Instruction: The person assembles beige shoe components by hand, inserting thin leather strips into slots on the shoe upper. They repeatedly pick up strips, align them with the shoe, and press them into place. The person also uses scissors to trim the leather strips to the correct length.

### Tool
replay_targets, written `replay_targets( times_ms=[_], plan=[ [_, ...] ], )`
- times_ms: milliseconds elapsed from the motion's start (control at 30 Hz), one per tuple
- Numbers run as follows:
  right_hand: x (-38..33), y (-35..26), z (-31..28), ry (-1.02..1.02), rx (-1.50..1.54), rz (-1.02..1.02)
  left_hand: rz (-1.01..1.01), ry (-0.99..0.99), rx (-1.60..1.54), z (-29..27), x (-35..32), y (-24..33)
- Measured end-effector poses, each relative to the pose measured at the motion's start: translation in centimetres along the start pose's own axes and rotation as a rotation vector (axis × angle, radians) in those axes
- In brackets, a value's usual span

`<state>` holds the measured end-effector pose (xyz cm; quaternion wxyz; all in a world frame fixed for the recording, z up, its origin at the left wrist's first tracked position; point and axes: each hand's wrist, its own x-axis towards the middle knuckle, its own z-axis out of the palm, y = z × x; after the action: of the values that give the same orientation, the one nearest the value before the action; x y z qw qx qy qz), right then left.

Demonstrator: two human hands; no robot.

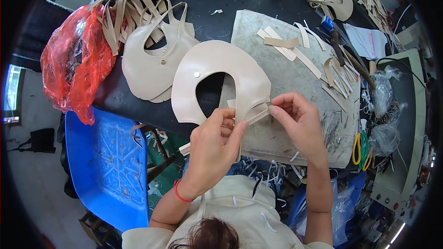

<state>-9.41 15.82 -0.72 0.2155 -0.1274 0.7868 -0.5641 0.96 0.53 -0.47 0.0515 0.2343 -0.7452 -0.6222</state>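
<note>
Near the bench's front edge, our left hand pinches a cream handbag panel, apparently steadying it while our right hand's closed fingertips pinch its corner.

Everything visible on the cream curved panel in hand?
The cream panel is glossy, leather-like, horseshoe-shaped, with a stitched-looking inner edge and round pale stud at upper left. It overlaps grey board and black tabletop. The left hand grips its lower part; the right hand is beside its right corner, contact unclear.
</note>
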Motion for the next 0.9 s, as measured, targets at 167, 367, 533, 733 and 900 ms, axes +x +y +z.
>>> replay_targets(
  times_ms=[167, 367, 533, 733, 900],
  plan=[
    [0.3, 0.2, 0.8, 0.045, -0.164, -0.048, 0.057, 0.077, 0.212, 1.0, 0.4, -0.4],
    [0.4, 0.6, 1.5, 0.086, -0.469, -0.177, 0.138, 0.133, 0.407, 1.8, 0.7, -0.9],
    [0.8, -1.0, -1.9, 0.031, -0.526, -0.041, 0.080, 0.085, 0.166, 0.7, 0.2, -1.1],
    [-1.6, -0.7, -0.1, -0.369, 0.023, 0.047, -0.029, -0.103, -0.208, -1.4, -1.7, -1.7],
    [-2.7, -0.9, 1.5, -0.381, 0.221, 0.078, -0.144, -0.254, -0.500, -3.0, -2.3, -1.7]
  ],
)
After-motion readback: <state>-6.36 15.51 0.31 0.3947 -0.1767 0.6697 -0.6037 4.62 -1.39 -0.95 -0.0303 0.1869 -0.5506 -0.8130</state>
